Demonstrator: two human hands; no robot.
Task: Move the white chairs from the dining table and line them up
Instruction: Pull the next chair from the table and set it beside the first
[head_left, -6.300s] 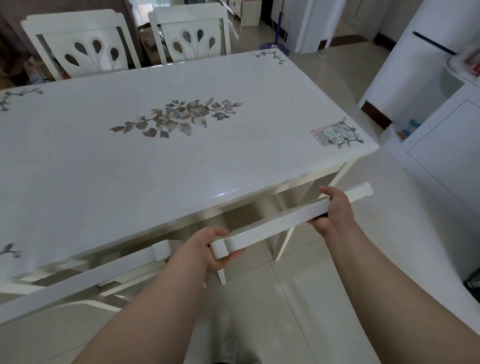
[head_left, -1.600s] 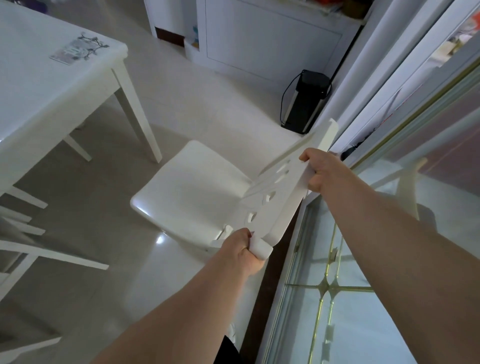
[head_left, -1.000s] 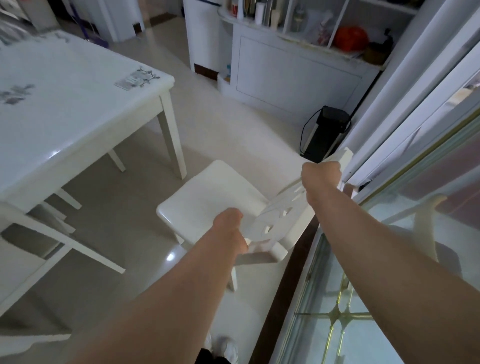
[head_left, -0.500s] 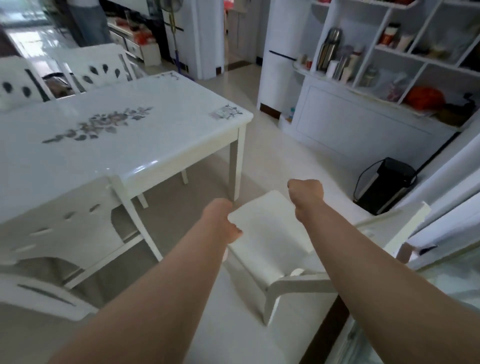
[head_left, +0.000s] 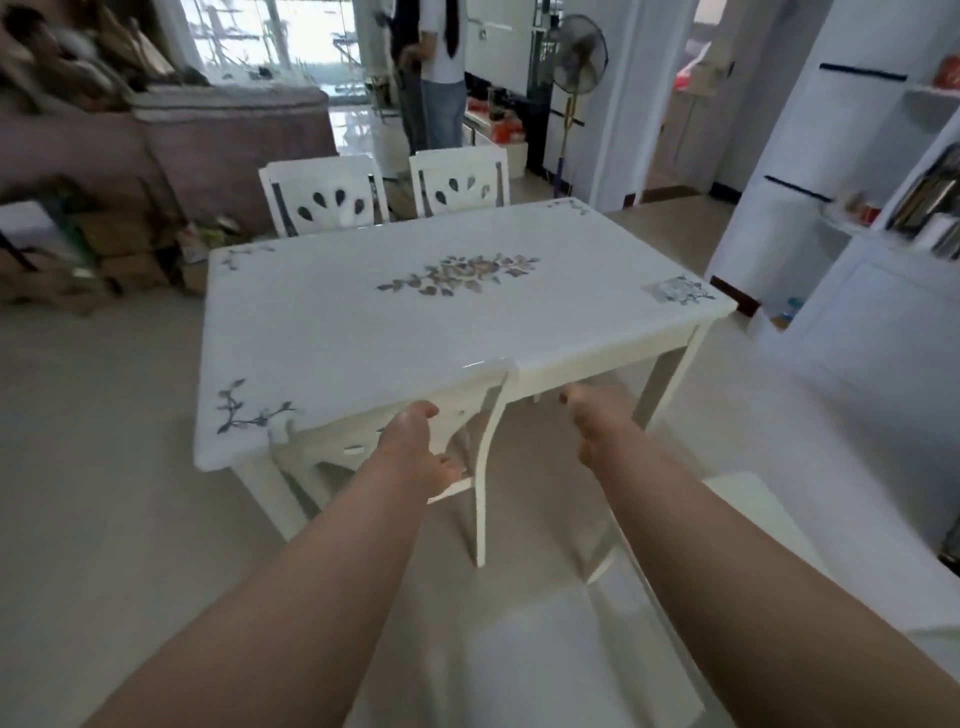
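The white dining table (head_left: 363, 332) with a flower pattern stands in the middle. A white chair (head_left: 483, 467) is tucked under its near edge, back towards me. My left hand (head_left: 413, 447) is at that chair's top rail, fingers loosely curled, no firm grip visible. My right hand (head_left: 589, 418) hangs in the air to the right of the chair, holding nothing. Two more white chairs (head_left: 324, 200) (head_left: 460, 182) stand at the far side. The seat of another white chair (head_left: 769, 530) shows at the lower right, beside my right forearm.
A person (head_left: 441, 78) stands beyond the table near a standing fan (head_left: 579, 57). A sofa (head_left: 208, 130) and boxes (head_left: 130, 244) fill the back left. White shelves and a cabinet (head_left: 883, 291) line the right. Open floor lies left of the table.
Both hands have let go of the chair set down by the window. I have turned left to face the table, and my left hand has moved up to the tucked-in chair.
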